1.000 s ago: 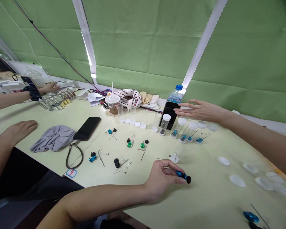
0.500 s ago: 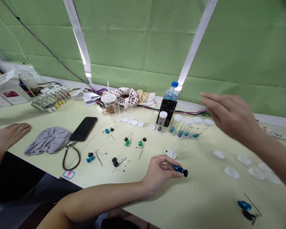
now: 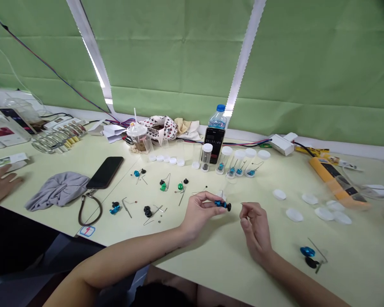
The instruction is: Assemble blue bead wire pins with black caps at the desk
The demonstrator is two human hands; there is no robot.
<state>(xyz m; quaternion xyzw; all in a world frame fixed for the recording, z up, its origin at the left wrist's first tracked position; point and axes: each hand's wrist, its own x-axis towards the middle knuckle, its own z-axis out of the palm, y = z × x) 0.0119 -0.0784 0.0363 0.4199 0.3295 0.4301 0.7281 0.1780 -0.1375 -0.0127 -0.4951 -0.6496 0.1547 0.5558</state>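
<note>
My left hand (image 3: 200,211) is closed, pinching a small blue-and-black part (image 3: 223,205) between thumb and fingertips, its round black end pointing right. Just to the right, my right hand (image 3: 255,228) is raised over the table with fingers loosely curled and the thumb apart from them; I see nothing in it. Beyond my left hand lie green parts with black pieces (image 3: 180,186) and thin bent metal rods. Black parts (image 3: 147,211) and a blue part (image 3: 114,208) lie to its left. A blue dome-shaped piece (image 3: 307,251) rests at the right with a black piece and a rod.
Clear tubes with white caps (image 3: 226,158) hold blue parts, before a phone timer (image 3: 214,143) leaning on a bottle. White discs (image 3: 294,215) lie at right, near an orange power strip (image 3: 339,181). A dark phone (image 3: 105,172), grey cloth (image 3: 57,191) and another person's hand (image 3: 1,185) are at left.
My right hand has come down and left from above the tubes to beside my left hand. My left hand keeps its part. The other person's hand now touches a white box.
</note>
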